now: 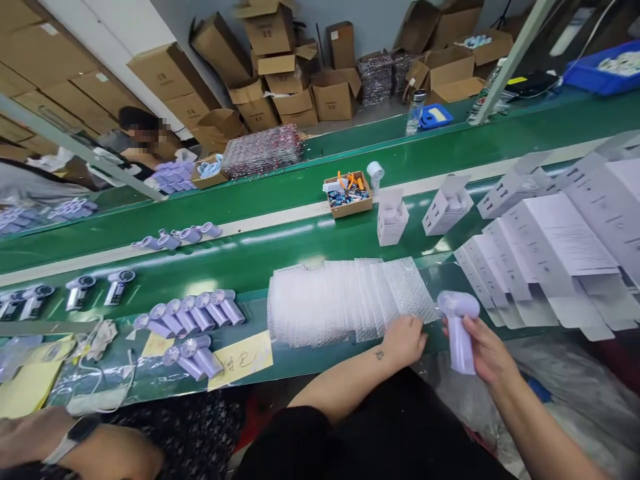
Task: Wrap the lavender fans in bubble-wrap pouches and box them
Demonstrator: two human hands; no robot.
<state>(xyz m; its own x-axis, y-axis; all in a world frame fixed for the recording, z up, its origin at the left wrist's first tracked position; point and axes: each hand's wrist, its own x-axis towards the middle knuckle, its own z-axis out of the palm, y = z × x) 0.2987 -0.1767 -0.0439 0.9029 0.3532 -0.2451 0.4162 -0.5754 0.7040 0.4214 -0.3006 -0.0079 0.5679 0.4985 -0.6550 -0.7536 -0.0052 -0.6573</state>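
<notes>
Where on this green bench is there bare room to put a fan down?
Bare green lies between the lilac fans and the bubble bags, and on the belt left of the small carton. Crowded: flat boxes at right, near the fan in the right hand.

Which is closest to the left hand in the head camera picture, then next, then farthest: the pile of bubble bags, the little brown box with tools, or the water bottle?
From the left hand:
1. Pile of bubble bags: touching the fingers, just to its left.
2. Little brown box: farther back, across the green belt.
3. Water bottle: farthest, on the far side of the line, near the cardboard cartons.
</notes>
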